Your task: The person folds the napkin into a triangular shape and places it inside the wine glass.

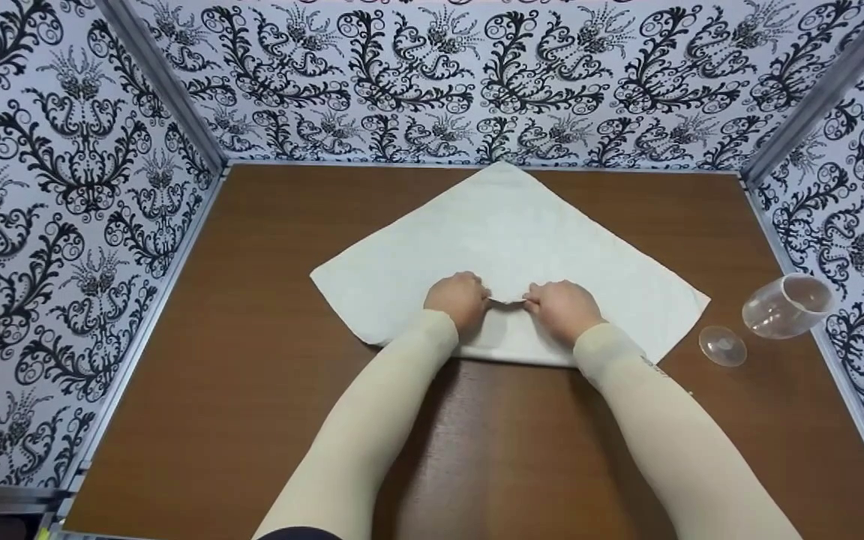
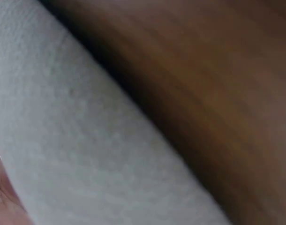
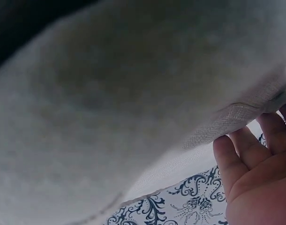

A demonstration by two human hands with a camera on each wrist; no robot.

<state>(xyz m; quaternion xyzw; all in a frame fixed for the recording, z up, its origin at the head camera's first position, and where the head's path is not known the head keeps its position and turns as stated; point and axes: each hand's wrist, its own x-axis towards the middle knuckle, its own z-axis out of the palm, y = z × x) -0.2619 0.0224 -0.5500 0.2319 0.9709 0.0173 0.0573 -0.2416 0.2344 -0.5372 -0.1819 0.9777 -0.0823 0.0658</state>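
A white cloth napkin (image 1: 507, 225) lies spread on the brown table, one corner pointing to the back wall and its near edge folded straight. Over its near part, my left hand (image 1: 458, 300) and my right hand (image 1: 563, 307) pinch a short raised stretch of the cloth between them. In the right wrist view, the fingers of my right hand (image 3: 260, 164) touch the woven cloth (image 3: 218, 126). The left wrist view holds mostly blurred pale cloth (image 2: 86, 131), with only a sliver of my left hand (image 2: 7, 201) at the edge.
A clear stemless-looking glass (image 1: 784, 307) lies tilted near the table's right edge, its round clear base (image 1: 723, 346) beside it. Patterned panels (image 1: 432, 82) stand behind and at both sides of the brown table (image 1: 237, 420).
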